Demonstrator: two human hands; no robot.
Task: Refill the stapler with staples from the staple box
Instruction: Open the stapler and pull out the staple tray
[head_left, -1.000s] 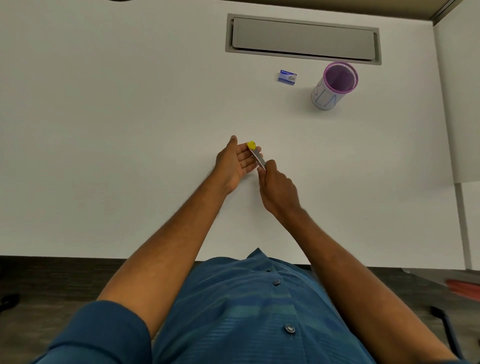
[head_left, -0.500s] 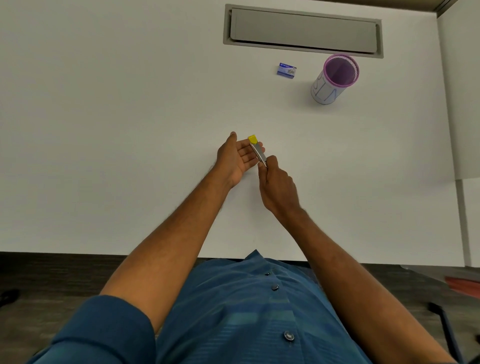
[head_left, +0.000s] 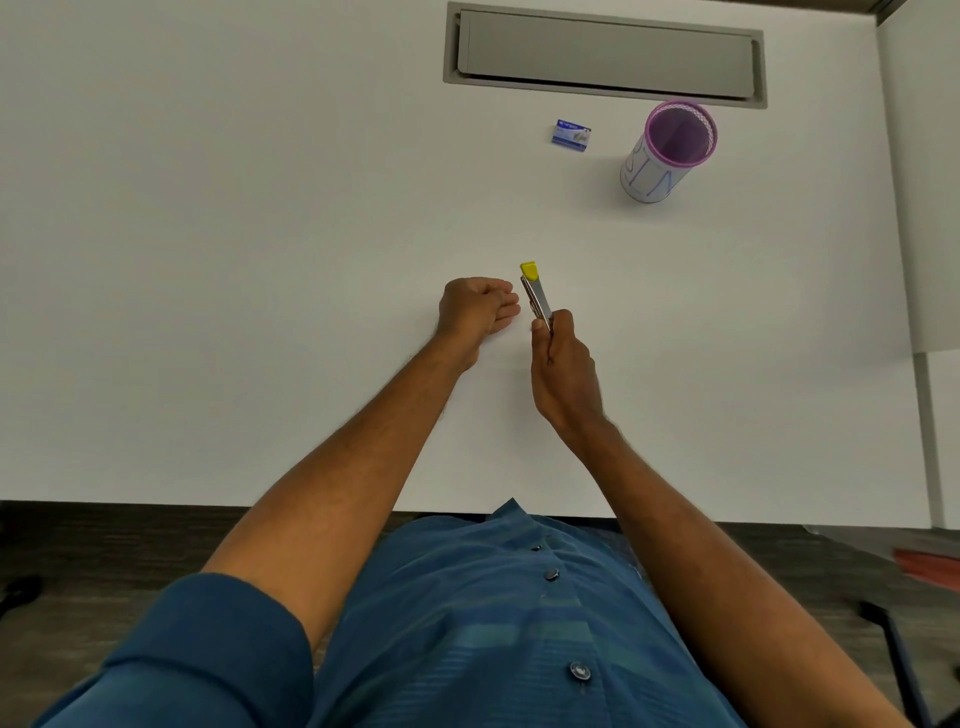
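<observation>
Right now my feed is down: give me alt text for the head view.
The right hand holds a slim metal stapler with a yellow tip above a white desk, while the left hand, loosely curled, rests beside it, apart from it. Farther back sit a small blue staple box and a purple-rimmed mesh cup.

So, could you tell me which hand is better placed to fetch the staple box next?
The left hand, I would judge. It looks empty, loosely curled over the desk, while the right hand grips the stapler. The staple box lies far ahead, slightly to the right, so either arm must stretch.
</observation>
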